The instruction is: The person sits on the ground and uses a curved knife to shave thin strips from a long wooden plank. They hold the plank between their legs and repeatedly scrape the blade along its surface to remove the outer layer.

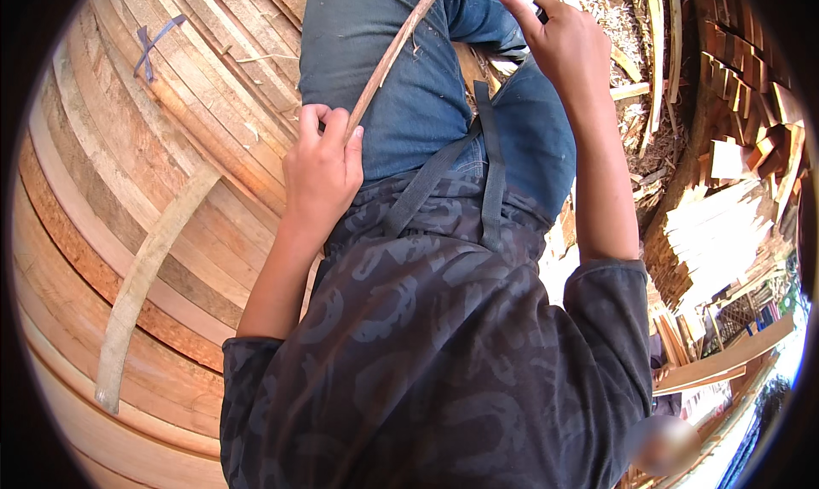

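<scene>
My left hand is closed round the lower end of a thin, rough wooden stick, brown with a paler strip along it. The stick slants up across my jeans and its far end runs to the top edge of the view. Higher up, above the other thigh, my right hand is curled with its index finger pointing toward the stick's far end. A small dark bit shows between its fingers, but what it belongs to is hidden.
Stacked planks spread along my left, with a loose pale wooden slat and a twisted blue-grey strip on them. Wood shavings litter the ground ahead. Cut wood pieces are piled at right; a blurred person is behind.
</scene>
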`<state>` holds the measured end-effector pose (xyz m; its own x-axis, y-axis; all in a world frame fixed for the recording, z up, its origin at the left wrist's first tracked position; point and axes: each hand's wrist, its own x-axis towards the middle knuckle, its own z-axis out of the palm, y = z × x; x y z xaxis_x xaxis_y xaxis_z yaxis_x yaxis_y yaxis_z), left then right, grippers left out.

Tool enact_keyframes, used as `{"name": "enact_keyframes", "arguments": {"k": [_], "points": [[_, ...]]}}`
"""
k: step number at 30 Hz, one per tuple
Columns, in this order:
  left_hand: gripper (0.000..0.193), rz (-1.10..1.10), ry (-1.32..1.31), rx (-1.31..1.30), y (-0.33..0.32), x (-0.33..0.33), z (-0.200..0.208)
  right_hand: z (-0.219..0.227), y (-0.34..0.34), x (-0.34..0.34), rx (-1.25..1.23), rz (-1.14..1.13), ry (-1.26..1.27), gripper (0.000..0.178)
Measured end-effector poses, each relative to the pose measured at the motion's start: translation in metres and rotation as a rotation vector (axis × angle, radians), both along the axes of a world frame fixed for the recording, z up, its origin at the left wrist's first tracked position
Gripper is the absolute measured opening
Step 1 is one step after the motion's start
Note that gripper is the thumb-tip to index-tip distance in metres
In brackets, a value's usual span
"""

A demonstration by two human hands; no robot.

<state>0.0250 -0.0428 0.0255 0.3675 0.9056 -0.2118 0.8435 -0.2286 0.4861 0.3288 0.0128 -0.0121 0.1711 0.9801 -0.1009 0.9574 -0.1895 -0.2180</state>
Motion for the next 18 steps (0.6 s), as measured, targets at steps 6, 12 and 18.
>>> {"name": "enact_keyframes", "arguments": {"k": [6,12,18], "points": [[0.014,0.005,0.019,-0.006,-0.002,0.002,-0.002,0.017,-0.012,-0.019,0.079,0.132,0.04,0.064],[0.013,-0.008,0.03,-0.001,-0.003,0.001,-0.001,0.001,0.011,0.015,0.003,-0.087,0.149,0.068],[0.012,-0.007,0.004,0.031,-0.003,-0.001,-0.005,0.019,-0.009,-0.015,0.049,0.134,0.057,0.064]]}}
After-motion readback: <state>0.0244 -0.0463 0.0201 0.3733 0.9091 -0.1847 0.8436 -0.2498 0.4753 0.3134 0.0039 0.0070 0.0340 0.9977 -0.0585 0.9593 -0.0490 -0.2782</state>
